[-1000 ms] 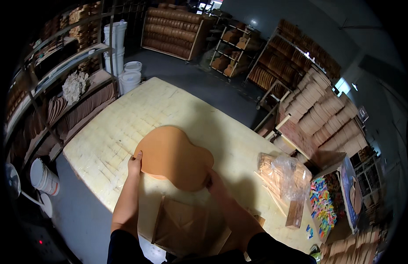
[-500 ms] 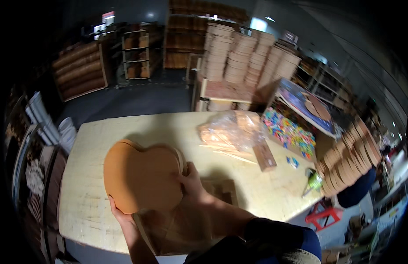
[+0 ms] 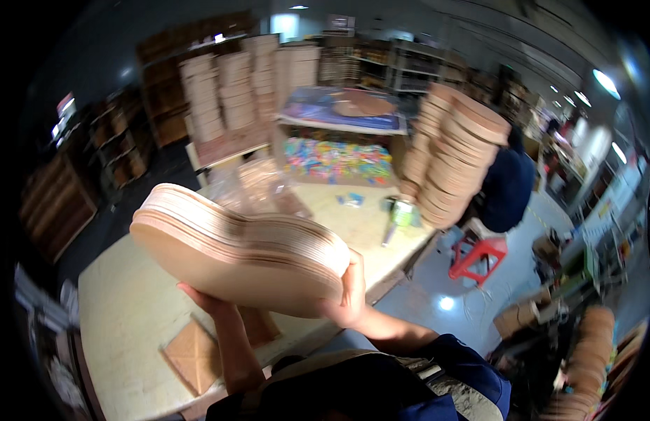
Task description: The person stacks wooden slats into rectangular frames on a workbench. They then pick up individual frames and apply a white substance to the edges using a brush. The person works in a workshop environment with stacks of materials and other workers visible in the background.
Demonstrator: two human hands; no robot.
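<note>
A thick stack of thin, guitar-shaped wooden panels (image 3: 240,263) is lifted above the pale worktable (image 3: 118,309), tilted so its layered edges show. My right hand (image 3: 351,291) grips the stack's right end, fingers wrapped round the edge. Under the lower left side, my left hand (image 3: 209,300) supports it; part of that hand is hidden behind the panels. Below my forearms, a square brown wooden piece (image 3: 195,354) with crossing lines lies on the tabletop.
Clear plastic wrapping with wood strips (image 3: 258,184) lies behind the stack. An open box of colourful small pieces (image 3: 339,161) stands farther back. A green tool (image 3: 400,214) sits by tall panel stacks (image 3: 458,158). A seated person (image 3: 511,184) and red stool (image 3: 479,258) are at right.
The panel stack has been raised off the table and tipped up, both hands still on it. The view has swung to the right, bringing the seated person and stool further in.
</note>
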